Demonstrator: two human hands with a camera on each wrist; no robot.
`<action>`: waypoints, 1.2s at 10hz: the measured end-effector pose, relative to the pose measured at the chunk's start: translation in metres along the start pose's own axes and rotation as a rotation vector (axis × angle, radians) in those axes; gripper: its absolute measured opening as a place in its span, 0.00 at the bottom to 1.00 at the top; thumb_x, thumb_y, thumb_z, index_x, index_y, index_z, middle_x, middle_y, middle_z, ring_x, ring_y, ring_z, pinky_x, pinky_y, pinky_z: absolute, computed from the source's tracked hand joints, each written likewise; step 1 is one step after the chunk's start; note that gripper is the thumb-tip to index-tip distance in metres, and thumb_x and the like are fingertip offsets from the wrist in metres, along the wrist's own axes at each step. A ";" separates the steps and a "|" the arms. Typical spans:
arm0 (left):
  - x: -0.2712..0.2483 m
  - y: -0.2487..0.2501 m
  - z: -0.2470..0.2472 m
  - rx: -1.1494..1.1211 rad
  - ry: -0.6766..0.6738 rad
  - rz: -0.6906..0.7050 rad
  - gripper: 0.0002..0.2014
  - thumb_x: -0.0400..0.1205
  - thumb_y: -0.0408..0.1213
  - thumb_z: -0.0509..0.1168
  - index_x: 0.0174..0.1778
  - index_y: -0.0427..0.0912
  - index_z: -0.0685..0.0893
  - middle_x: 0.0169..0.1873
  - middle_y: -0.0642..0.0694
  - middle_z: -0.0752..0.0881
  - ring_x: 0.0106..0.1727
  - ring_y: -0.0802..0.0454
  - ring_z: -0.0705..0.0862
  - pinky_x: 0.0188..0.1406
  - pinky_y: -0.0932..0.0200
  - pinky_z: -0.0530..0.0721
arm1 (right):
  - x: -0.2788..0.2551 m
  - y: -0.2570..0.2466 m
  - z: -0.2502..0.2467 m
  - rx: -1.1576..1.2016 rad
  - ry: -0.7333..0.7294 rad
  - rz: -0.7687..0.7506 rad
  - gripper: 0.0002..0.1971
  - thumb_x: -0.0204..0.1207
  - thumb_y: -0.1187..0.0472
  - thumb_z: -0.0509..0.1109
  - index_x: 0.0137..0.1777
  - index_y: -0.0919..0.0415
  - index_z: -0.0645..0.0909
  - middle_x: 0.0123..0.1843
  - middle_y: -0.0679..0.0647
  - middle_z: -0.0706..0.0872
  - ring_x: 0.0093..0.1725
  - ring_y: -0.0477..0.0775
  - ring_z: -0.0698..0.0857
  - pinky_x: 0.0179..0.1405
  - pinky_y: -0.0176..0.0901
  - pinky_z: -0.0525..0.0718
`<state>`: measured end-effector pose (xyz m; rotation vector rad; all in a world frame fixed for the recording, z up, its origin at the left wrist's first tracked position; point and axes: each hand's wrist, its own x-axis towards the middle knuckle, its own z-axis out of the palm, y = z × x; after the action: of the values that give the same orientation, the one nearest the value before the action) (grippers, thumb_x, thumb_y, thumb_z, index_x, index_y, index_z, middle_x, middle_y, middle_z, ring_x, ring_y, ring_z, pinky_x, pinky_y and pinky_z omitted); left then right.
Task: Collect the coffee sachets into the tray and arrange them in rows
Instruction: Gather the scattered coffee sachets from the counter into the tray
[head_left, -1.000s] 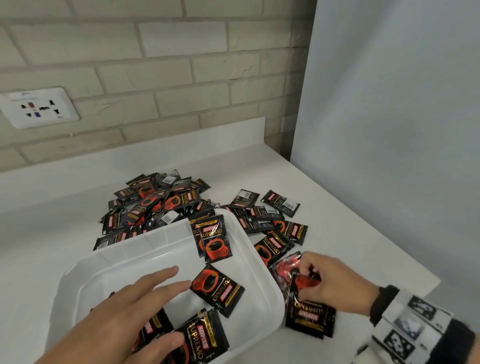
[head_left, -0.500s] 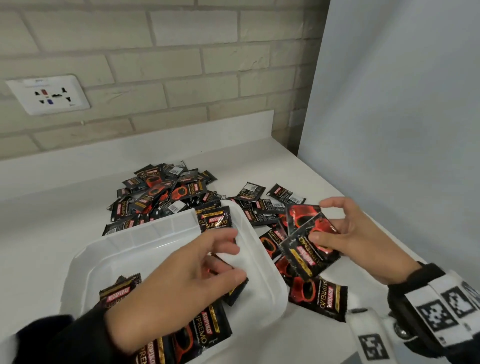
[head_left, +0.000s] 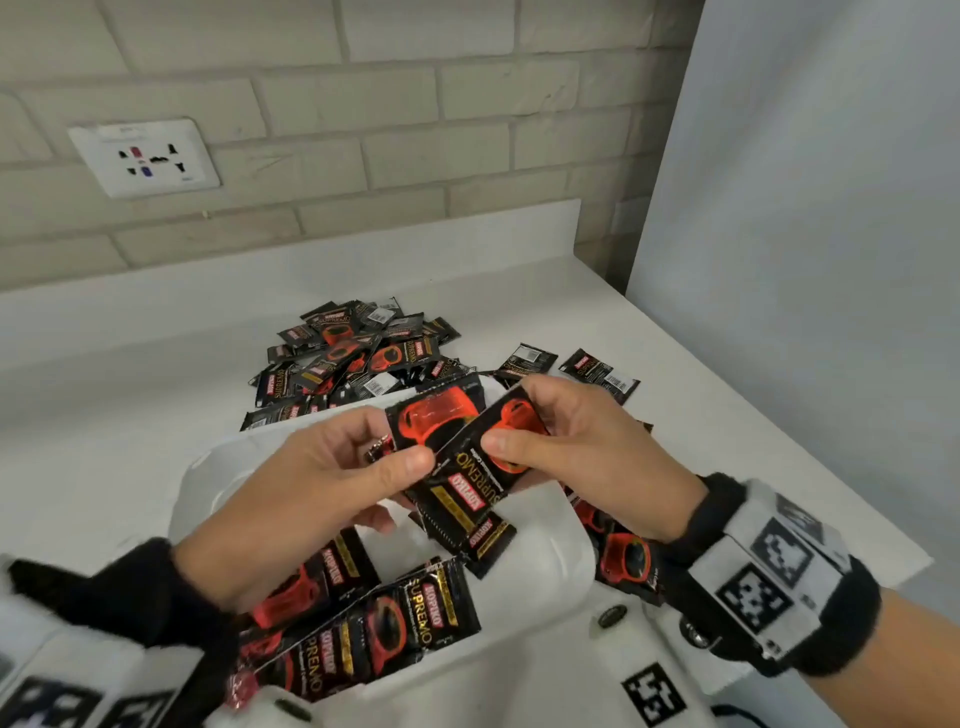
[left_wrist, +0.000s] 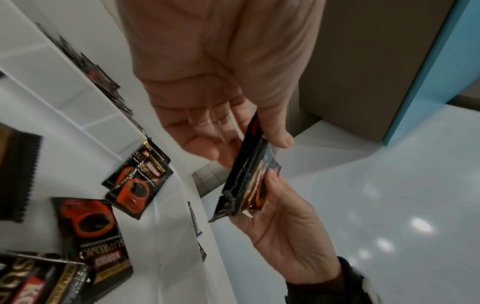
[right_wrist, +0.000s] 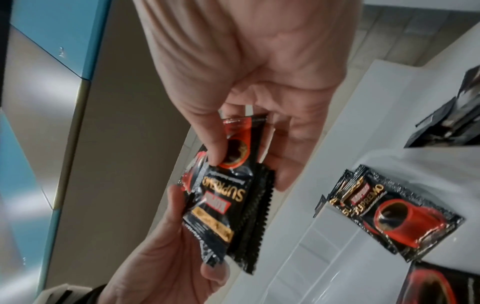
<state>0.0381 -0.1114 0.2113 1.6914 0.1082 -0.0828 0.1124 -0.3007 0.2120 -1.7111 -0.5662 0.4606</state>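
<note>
Both my hands meet above the white tray (head_left: 208, 470) and hold a small stack of black-and-red coffee sachets (head_left: 467, 483). My left hand (head_left: 395, 441) pinches the stack's left edge. From the right, my right hand (head_left: 511, 415) grips it with the thumb on the front sachet. The left wrist view shows the held sachets (left_wrist: 246, 181) edge-on between my left hand (left_wrist: 244, 148) and the other hand. In the right wrist view my right hand (right_wrist: 246, 164) pinches the stack (right_wrist: 223, 205). Several sachets (head_left: 405, 623) lie in the tray. A pile of sachets (head_left: 353, 358) lies behind it.
Loose sachets (head_left: 597, 371) lie on the white counter right of the pile, and more (head_left: 623, 561) lie beside the tray's right rim. A grey panel (head_left: 805, 208) bounds the counter on the right. A wall socket (head_left: 145, 158) sits on the brick wall behind.
My right hand lifted sachets from the counter right of the tray and carried them left. My left hand rose out of the tray and took hold of the same stack.
</note>
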 end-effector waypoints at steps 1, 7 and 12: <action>-0.007 -0.006 -0.013 -0.042 0.004 0.024 0.27 0.42 0.65 0.80 0.32 0.54 0.89 0.34 0.48 0.89 0.31 0.57 0.86 0.28 0.66 0.84 | 0.007 -0.002 0.007 -0.032 -0.058 0.018 0.10 0.73 0.65 0.71 0.50 0.70 0.79 0.52 0.65 0.86 0.50 0.56 0.88 0.45 0.43 0.88; -0.065 -0.056 -0.078 1.029 -0.122 0.042 0.19 0.75 0.61 0.64 0.55 0.86 0.63 0.49 0.76 0.74 0.48 0.78 0.76 0.45 0.81 0.71 | -0.001 0.017 0.044 -1.176 -0.817 -0.172 0.18 0.82 0.58 0.58 0.71 0.50 0.65 0.64 0.53 0.78 0.58 0.59 0.78 0.50 0.49 0.75; -0.081 -0.087 -0.106 1.405 -0.037 0.017 0.43 0.70 0.76 0.51 0.80 0.62 0.56 0.76 0.63 0.65 0.57 0.55 0.80 0.44 0.43 0.86 | -0.008 0.026 0.023 -0.565 -0.571 0.082 0.28 0.84 0.53 0.56 0.81 0.45 0.49 0.81 0.39 0.40 0.79 0.43 0.53 0.69 0.33 0.60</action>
<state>-0.0532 0.0020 0.1484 3.0901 -0.0132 -0.2067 0.0960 -0.2915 0.1823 -2.1463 -1.1190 0.9269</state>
